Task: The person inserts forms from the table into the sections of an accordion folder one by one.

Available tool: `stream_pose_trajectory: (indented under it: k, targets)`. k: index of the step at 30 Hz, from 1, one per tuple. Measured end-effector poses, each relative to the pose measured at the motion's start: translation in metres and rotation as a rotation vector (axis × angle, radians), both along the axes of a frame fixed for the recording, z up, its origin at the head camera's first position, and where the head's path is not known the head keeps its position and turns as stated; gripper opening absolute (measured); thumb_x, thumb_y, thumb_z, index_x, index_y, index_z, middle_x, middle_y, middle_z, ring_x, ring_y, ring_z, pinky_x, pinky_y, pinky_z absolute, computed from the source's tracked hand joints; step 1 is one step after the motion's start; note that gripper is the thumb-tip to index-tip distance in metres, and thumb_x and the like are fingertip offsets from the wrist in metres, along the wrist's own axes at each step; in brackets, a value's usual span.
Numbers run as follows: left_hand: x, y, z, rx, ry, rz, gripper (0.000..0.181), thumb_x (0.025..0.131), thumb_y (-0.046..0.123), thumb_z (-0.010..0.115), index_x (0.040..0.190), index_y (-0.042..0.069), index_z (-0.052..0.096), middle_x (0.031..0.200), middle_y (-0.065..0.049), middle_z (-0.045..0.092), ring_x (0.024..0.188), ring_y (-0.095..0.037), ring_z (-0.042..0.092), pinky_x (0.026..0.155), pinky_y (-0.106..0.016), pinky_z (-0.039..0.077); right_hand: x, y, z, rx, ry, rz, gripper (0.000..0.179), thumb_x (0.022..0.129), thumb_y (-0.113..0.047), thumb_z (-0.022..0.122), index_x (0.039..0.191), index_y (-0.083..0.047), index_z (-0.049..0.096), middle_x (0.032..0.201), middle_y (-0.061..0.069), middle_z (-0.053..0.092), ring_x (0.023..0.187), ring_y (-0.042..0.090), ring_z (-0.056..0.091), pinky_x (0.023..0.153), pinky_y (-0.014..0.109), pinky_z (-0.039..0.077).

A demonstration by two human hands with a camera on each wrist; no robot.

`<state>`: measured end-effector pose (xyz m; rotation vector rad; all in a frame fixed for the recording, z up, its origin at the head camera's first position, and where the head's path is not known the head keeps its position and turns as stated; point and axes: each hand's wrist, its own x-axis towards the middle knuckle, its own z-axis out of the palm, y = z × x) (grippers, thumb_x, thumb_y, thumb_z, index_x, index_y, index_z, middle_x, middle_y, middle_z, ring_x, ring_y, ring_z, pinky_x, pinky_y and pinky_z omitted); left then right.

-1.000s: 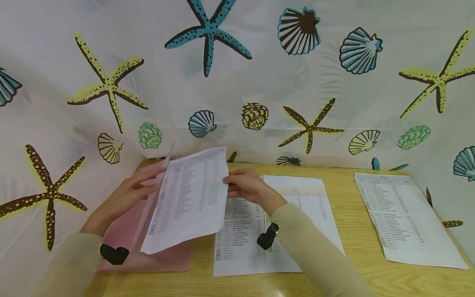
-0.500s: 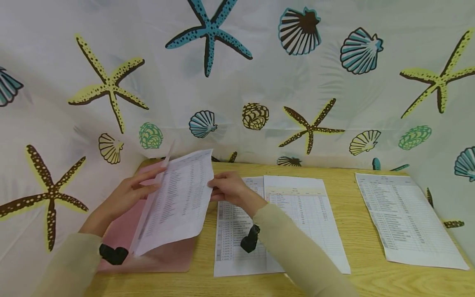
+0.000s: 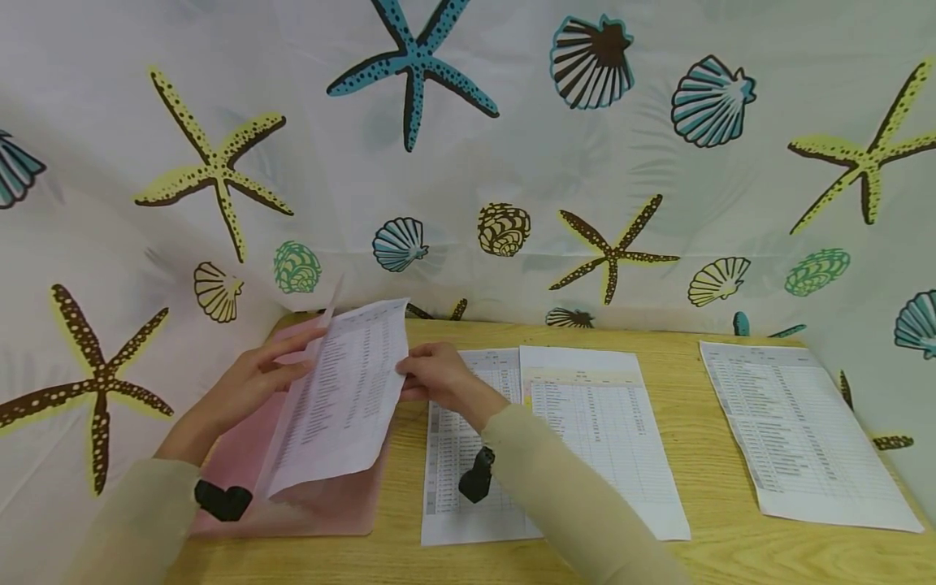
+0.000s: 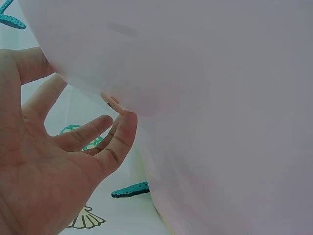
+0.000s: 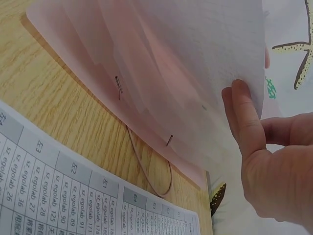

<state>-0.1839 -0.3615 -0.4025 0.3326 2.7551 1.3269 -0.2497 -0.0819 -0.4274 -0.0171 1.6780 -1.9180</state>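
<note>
A pink folder (image 3: 351,516) lies opened on the left of the table, its raised translucent flap (image 4: 220,122) filling most of the left wrist view. My left hand (image 3: 249,386) holds the flap at its outer edge, thumb and fingers on either side. Against that flap stands a printed sheet of paper (image 3: 340,398), slanted, its lower edge curling over the folder. The right hand (image 3: 439,374) pinches the sheet's right edge, fingers lying along its near face in the right wrist view. Inside the folder, layered pockets (image 5: 142,83) show, and an elastic cord (image 5: 139,159) loops off its edge.
Right of the folder, a printed list (image 3: 453,520) lies partly under a second printed sheet (image 3: 607,455), with the right forearm passing over both. Another printed sheet (image 3: 804,439) lies at the far right. A curtain (image 3: 468,162) with starfish and shells encloses the wooden table (image 3: 724,552).
The right hand has moved left with the printed sheet, bringing it closer against the flap and over the folder. The left hand has stayed in place.
</note>
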Motion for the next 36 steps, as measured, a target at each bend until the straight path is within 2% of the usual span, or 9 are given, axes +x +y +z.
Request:
stream_pose_trajectory:
  k: [2,6,15,24,29,36]
  targets:
    - [0.0,0.0,0.0,-0.003,0.004,0.002,0.056,0.11,0.032,0.055,0.163,0.024,0.042,0.169,-0.01,0.035,0.117,-0.025,0.064,0.088,-0.026,0.052,0.001,-0.003,0.0,-0.002,0.001,-0.006,0.044,0.1,0.001,0.062,0.142,0.012,0.054,0.09,0.016,0.073,0.066,0.015,0.07,0.06,0.026,0.061]
    - [0.0,0.002,0.001,-0.009,0.014,0.007,0.056,0.11,0.031,0.056,0.163,0.024,0.042,0.17,-0.009,0.035,0.119,-0.034,0.061,0.088,-0.027,0.052,0.003,-0.008,-0.001,0.005,0.004,-0.009,0.039,0.1,0.001,0.063,0.137,0.011,0.057,0.085,0.012,0.07,0.065,0.015,0.069,0.059,0.026,0.061]
    - [0.0,0.003,0.003,-0.018,0.015,0.021,0.056,0.11,0.031,0.054,0.164,0.024,0.04,0.171,-0.008,0.034,0.125,-0.032,0.056,0.087,-0.027,0.052,0.009,-0.02,-0.002,0.062,0.045,-0.016,0.051,0.1,-0.004,0.065,0.147,0.009,0.051,0.109,0.024,0.074,0.072,0.014,0.069,0.064,0.027,0.061]
    - [-0.001,0.007,0.004,-0.001,0.036,0.008,0.057,0.11,0.026,0.055,0.164,0.02,0.04,0.169,-0.011,0.035,0.119,-0.031,0.061,0.086,-0.027,0.052,0.014,-0.027,-0.004,0.067,0.059,-0.033,0.043,0.1,-0.004,0.066,0.14,0.008,0.057,0.104,0.023,0.076,0.072,0.016,0.072,0.069,0.031,0.063]
    - [-0.001,0.007,0.004,0.01,0.028,0.007,0.056,0.11,0.027,0.055,0.163,0.02,0.041,0.169,-0.009,0.036,0.118,-0.026,0.062,0.088,-0.03,0.053,0.014,-0.032,-0.009,0.084,0.067,-0.045,0.035,0.1,-0.006,0.066,0.133,0.006,0.061,0.1,0.024,0.077,0.072,0.019,0.075,0.069,0.033,0.064]
    - [-0.001,0.006,0.003,0.011,0.012,0.009,0.057,0.11,0.029,0.054,0.164,0.024,0.039,0.171,-0.008,0.034,0.122,-0.033,0.059,0.09,-0.031,0.053,0.015,-0.037,-0.011,0.088,0.056,-0.067,0.029,0.1,-0.005,0.066,0.127,0.006,0.063,0.092,0.018,0.075,0.071,0.02,0.074,0.07,0.037,0.065]
